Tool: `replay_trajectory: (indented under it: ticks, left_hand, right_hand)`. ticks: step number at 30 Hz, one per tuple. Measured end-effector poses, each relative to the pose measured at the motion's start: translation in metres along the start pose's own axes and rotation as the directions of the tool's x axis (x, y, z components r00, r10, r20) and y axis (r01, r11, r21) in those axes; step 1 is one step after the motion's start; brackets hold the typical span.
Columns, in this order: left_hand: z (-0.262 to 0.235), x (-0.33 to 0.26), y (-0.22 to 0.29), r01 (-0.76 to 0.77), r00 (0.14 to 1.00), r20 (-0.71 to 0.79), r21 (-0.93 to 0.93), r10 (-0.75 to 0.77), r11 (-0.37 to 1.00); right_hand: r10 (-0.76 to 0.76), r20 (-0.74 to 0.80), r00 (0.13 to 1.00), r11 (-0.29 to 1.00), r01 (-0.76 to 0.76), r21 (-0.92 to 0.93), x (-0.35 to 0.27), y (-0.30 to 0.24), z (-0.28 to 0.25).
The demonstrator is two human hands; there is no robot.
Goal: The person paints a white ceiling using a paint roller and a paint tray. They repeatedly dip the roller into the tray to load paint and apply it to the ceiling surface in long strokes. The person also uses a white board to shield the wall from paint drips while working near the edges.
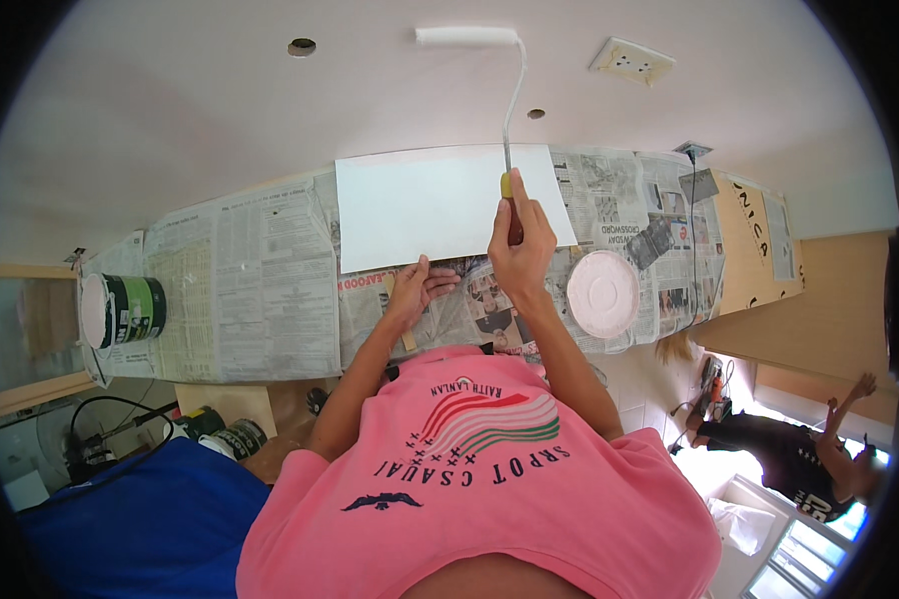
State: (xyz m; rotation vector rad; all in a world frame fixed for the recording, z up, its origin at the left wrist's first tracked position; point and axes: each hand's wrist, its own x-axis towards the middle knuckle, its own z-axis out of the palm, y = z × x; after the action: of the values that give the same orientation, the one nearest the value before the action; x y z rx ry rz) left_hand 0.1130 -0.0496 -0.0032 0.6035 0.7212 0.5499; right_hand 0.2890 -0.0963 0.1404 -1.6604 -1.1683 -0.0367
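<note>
Paint roller at pale wall, coating apparently unfinished; right hand gripping handle, left hand fingers loosely spread.

Free passage over newspaper left of white sheet; bucket blocks far left, round lid right.

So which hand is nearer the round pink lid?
Right. The right hand, gripping the paint roller, is just left of the lid; the left hand is farther left, by the white board.
</note>
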Motion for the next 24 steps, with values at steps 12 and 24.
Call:
replay_trajectory:
  ticks: [12,24]
  left_hand:
    - [-0.002,0.003,-0.002,0.031,1.000,0.006,0.003,-0.031,1.000]
    - [0.004,-0.002,0.001,-0.010,1.000,-0.029,0.007,0.010,1.000]
  right_hand:
    - [0.256,0.234,0.938,0.964,-0.230,-0.133,-0.055,0.050,0.011]
    - [0.389,0.242,0.889,0.917,-0.397,-0.015,-0.021,0.018,-0.008]
